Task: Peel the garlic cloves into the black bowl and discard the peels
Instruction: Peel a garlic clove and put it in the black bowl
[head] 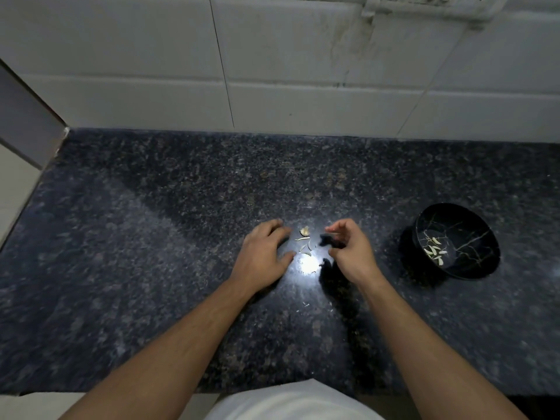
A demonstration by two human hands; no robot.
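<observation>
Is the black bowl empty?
No, the black bowl on the counter has several pale peeled garlic cloves lying inside it.

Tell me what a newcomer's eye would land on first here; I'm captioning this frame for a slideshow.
First, the two bare hands at centre: the left hand and right hand flank a small scatter of garlic peels beside a bright glare on the dark granite counter. To the right stands the black bowl, a few peeled garlic cloves lying inside it.
</observation>
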